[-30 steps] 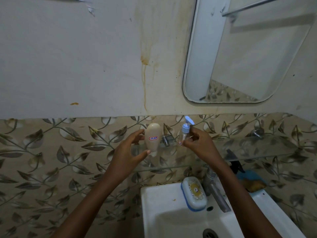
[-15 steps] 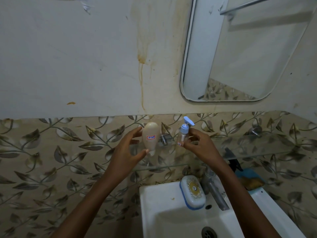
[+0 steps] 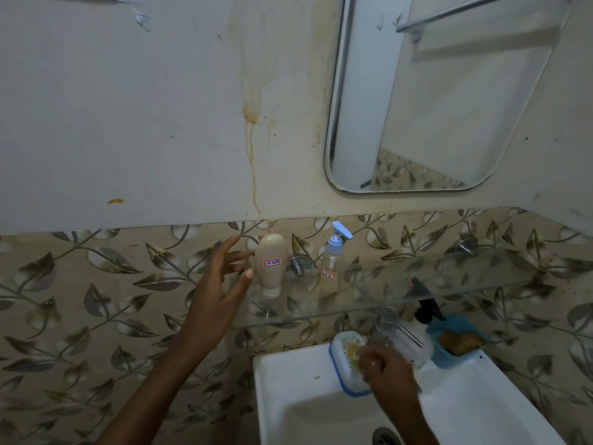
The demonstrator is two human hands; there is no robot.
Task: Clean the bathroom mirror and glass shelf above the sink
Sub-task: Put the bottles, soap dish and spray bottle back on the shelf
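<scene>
On the glass shelf [image 3: 449, 277], the left hand [image 3: 218, 297] is spread open beside a beige tube [image 3: 271, 263] standing cap-down. Nearby stands a pump bottle [image 3: 332, 268], almost empty. Lower, the right hand [image 3: 386, 370] closes on a soap box [image 3: 348, 361] at the sink [image 3: 288, 396]. The mirror [image 3: 433, 91] hangs above.

Cream tube [image 3: 272, 264]: "17AB"; spray bottle [image 3: 332, 268]: "17D" (perhaps).

Beige tube [image 3: 271, 263], blue-capped clear spray bottle [image 3: 332, 263] (red-bordered labels), leaf-patterned tiles [image 3: 96, 284], white sink [image 3: 288, 380].
</scene>
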